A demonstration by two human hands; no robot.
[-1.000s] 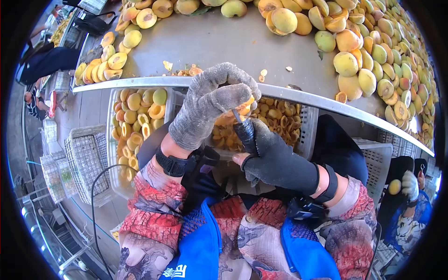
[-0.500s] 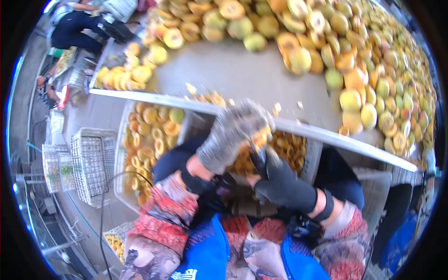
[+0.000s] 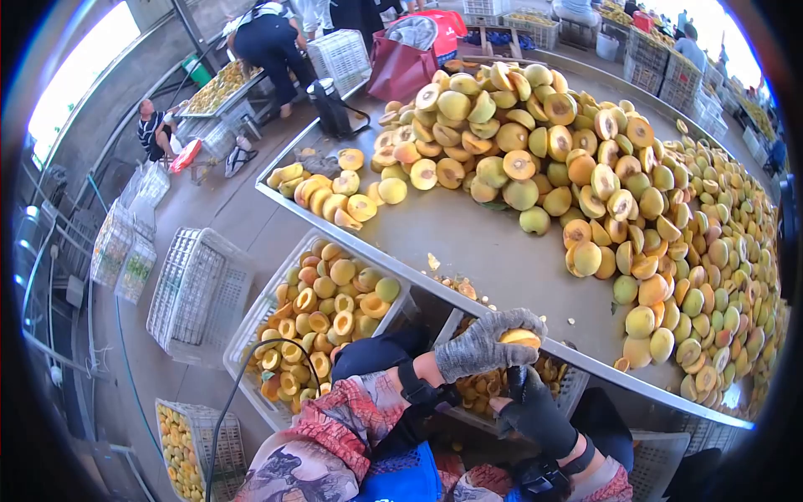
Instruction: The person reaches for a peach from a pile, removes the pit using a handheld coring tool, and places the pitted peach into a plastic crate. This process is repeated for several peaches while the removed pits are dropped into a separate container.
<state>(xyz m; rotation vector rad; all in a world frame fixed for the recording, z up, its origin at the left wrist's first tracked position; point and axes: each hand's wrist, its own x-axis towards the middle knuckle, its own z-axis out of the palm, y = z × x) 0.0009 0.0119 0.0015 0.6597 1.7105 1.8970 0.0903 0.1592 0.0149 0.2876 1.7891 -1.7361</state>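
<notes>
My left hand [image 3: 489, 343], in a grey knit glove, is closed round a halved yellow fruit [image 3: 520, 338] at the metal table's near edge. Just below and to the right, my right hand [image 3: 535, 416] wears a dark fingerless glove and is wrapped round a dark-handled tool [image 3: 517, 383]. The tool's tip is hidden near the fruit. Under both hands stands a crate of fruit pieces [image 3: 477, 386], partly covered by my arms. A large heap of halved fruit [image 3: 535, 142] lies on the metal table [image 3: 468, 238].
A white crate of halved fruit [image 3: 322, 314] stands left of my knees, with an empty crate [image 3: 196, 289] beyond it and another fruit crate [image 3: 196, 452] lower left. A black flask [image 3: 330, 109] and red bag [image 3: 401, 67] are at the table's far edge. Other people [image 3: 268, 46] are behind.
The camera view has tilted up, showing more of the table and background. My hands appear lower and further right. The left still holds the fruit and the right the tool.
</notes>
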